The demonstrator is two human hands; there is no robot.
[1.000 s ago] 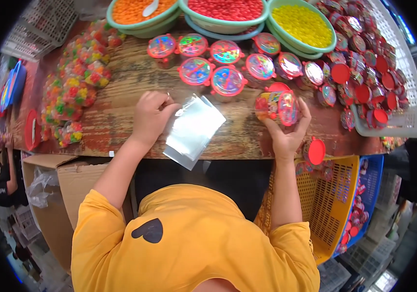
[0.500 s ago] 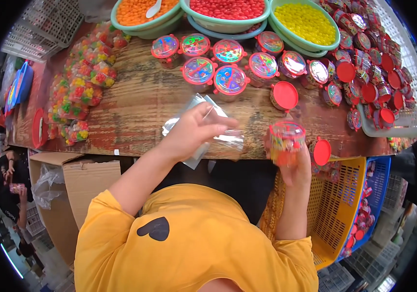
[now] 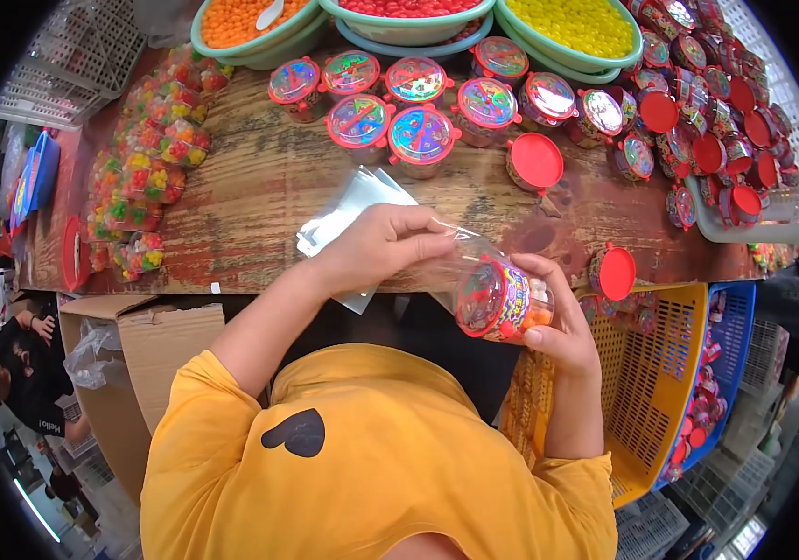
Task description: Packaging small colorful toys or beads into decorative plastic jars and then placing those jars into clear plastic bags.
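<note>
My left hand pinches the edge of a clear plastic bag between thumb and fingers. In my right hand is a small clear candy jar with a red rim and a colourful label, tipped on its side. Its red-rimmed end points toward the lower left, and orange pieces show inside. The bag's loose end hangs right by the jar; whether the jar is inside it, I cannot tell. Under and beyond my left forearm lies a stack of clear bags at the table's front edge.
Several lidded jars stand mid-table. Beyond are bowls of orange, red and yellow candies. Filled clear packs line the left. A white crate of jars is at right, a yellow basket below, a cardboard box lower left.
My right hand has brought the jar leftward and tipped it from upright onto its side. My left hand has lifted a clear bag off the stack toward it. The view has shifted slightly.
</note>
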